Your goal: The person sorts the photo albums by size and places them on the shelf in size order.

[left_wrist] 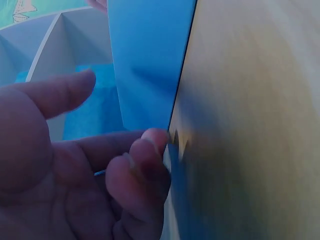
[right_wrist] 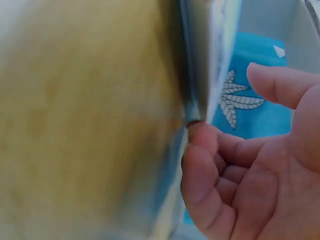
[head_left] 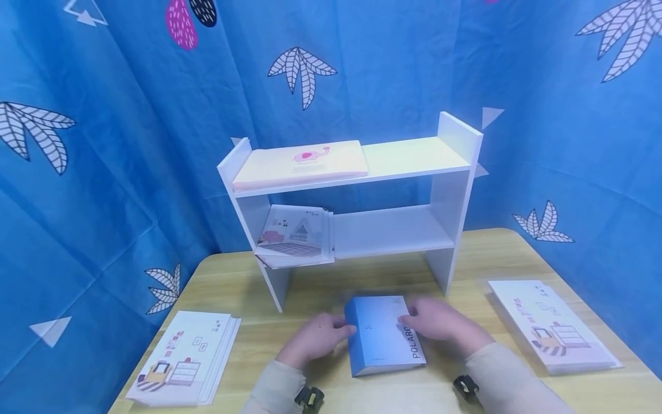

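Observation:
A thick blue book [head_left: 380, 330] with "POLARO" lettering lies face up on the table, in front of a white shelf. My left hand [head_left: 316, 339] is at its spine side; in the left wrist view the loosely bent fingertips [left_wrist: 156, 137] are by the book's lower edge, with the thumb raised off the cover. On the opposite side is my right hand [head_left: 439, 322], slightly blurred. The right wrist view shows its fingertips [right_wrist: 202, 132] at the page edge and the thumb held apart. Neither hand closes around the book.
The two-tier white shelf [head_left: 393, 230] stands at the back. A pale elephant-print book [head_left: 310, 164] lies on its top board, and stacked booklets [head_left: 295, 236] lean on the lower one. More booklets lie on the table at left [head_left: 186, 356] and right [head_left: 553, 325].

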Demonstrator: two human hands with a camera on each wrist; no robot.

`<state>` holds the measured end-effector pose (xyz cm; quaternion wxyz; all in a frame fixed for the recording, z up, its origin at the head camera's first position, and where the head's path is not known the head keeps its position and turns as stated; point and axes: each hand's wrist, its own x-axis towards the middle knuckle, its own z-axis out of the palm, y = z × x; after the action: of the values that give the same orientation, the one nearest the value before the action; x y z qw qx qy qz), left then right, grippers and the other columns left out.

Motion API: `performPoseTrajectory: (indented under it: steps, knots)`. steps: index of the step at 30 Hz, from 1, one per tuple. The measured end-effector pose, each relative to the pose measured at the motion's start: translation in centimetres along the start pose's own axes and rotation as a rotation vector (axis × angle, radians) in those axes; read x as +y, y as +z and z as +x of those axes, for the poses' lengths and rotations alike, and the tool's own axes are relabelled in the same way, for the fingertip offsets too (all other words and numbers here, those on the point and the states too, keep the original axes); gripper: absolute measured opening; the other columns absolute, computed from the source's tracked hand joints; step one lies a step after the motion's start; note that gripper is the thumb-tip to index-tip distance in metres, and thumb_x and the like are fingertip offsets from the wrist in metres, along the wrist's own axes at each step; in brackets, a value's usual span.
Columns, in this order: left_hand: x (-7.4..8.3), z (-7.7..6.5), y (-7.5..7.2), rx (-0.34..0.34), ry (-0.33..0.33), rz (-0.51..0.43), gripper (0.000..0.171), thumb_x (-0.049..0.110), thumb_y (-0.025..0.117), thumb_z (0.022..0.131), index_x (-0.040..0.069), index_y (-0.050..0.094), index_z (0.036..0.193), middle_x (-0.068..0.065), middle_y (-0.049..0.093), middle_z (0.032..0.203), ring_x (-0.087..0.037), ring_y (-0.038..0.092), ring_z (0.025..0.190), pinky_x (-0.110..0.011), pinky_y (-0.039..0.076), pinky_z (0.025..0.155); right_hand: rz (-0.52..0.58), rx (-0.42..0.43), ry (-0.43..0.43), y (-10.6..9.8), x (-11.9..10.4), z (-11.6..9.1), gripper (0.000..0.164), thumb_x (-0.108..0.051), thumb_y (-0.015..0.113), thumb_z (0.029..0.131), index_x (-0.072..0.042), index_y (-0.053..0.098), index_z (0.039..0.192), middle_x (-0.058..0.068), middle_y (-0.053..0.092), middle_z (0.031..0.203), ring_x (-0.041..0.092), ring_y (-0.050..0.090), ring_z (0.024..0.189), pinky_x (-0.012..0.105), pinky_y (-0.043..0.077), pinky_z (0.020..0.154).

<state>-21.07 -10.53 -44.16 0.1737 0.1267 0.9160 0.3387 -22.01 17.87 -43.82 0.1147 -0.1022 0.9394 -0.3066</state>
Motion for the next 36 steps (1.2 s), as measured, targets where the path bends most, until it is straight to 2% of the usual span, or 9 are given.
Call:
performPoseTrajectory:
  steps: [2,5,10,15,18,20,23,32,36]
  knots:
    - [0.0,-0.1,0.0,-0.028,-0.015,-0.001,0.060,0.055,0.062,0.096,0.009,0.066,0.134,-0.008,0.070,0.120,-0.026,0.067,0.097,-0.057,0.051,0.090,0.045,-0.021,0.001,0.3,0.1,-0.1,0.027,-0.037,0.072,0.091,-0.010,0.065,0.091,0.002,0.056,0.070,0.020,0.050,0.061,0.036,0.043,0.055]
    - [0.1,-0.2,0.1,-0.056,-0.026,-0.016,0.062,0.056,0.063,0.094,0.009,0.065,0.135,-0.006,0.071,0.111,-0.022,0.066,0.088,-0.055,0.053,0.086,0.115,-0.052,0.001,0.6,0.0,-0.2,0.029,-0.038,0.073,0.090,-0.010,0.067,0.093,0.004,0.057,0.072,0.020,0.051,0.062,0.037,0.044,0.056]
    - [0.2,-0.3,0.2,-0.060,-0.019,-0.033,0.065,0.055,0.063,0.094,0.007,0.062,0.138,-0.002,0.066,0.083,-0.020,0.062,0.074,-0.050,0.052,0.081,0.205,-0.088,-0.054,1.0,-0.3,-0.3,0.033,-0.036,0.073,0.091,-0.006,0.069,0.105,0.004,0.062,0.079,0.022,0.057,0.071,0.040,0.049,0.063]
    - [0.0,-0.6,0.3,-0.049,-0.041,-0.079,0.065,0.052,0.062,0.097,0.004,0.058,0.140,-0.008,0.060,0.068,-0.025,0.057,0.060,-0.042,0.048,0.063,0.338,-0.169,-0.075,1.6,-0.8,-0.6,0.028,-0.033,0.070,0.094,-0.007,0.066,0.103,0.007,0.059,0.070,0.019,0.052,0.058,0.035,0.046,0.053]
    - [0.0,-0.6,0.1,-0.031,-0.028,-0.097,0.067,0.049,0.061,0.098,-0.001,0.054,0.143,-0.012,0.062,0.071,-0.026,0.059,0.060,-0.044,0.050,0.065,0.388,-0.187,-0.069,1.9,-1.0,-0.7,0.026,-0.031,0.069,0.095,-0.006,0.065,0.101,0.008,0.058,0.067,0.017,0.049,0.053,0.033,0.043,0.049]
    - [0.1,-0.6,-0.2,-0.009,-0.012,-0.112,0.071,0.048,0.061,0.099,-0.004,0.048,0.146,-0.017,0.067,0.087,-0.025,0.062,0.065,-0.049,0.053,0.076,0.393,-0.175,-0.070,2.1,-1.1,-0.7,0.025,-0.030,0.069,0.094,-0.005,0.064,0.100,0.009,0.059,0.069,0.018,0.050,0.054,0.033,0.042,0.049]
    - [0.1,-0.5,-0.5,0.012,-0.006,-0.158,0.075,0.047,0.061,0.099,-0.006,0.042,0.149,-0.019,0.066,0.098,-0.026,0.064,0.066,-0.053,0.054,0.081,0.392,-0.161,-0.066,2.1,-1.2,-0.6,0.025,-0.029,0.069,0.094,-0.005,0.063,0.098,0.009,0.059,0.068,0.017,0.049,0.054,0.031,0.040,0.048]
    - [0.0,-0.5,-0.7,0.062,0.010,-0.231,0.070,0.041,0.064,0.098,-0.002,0.042,0.148,-0.015,0.065,0.112,-0.026,0.062,0.062,-0.041,0.053,0.059,0.427,-0.184,-0.086,2.4,-1.2,-0.4,0.024,-0.026,0.070,0.094,-0.006,0.066,0.106,0.009,0.060,0.070,0.017,0.050,0.054,0.031,0.043,0.048]
    - [0.1,-0.6,-1.0,0.077,0.024,-0.245,0.069,0.039,0.064,0.099,0.000,0.040,0.150,-0.013,0.064,0.107,-0.027,0.061,0.060,-0.042,0.053,0.056,0.411,-0.192,-0.086,2.4,-0.9,-0.7,0.023,-0.029,0.067,0.097,-0.006,0.067,0.098,0.009,0.064,0.076,0.021,0.060,0.062,0.037,0.052,0.056]
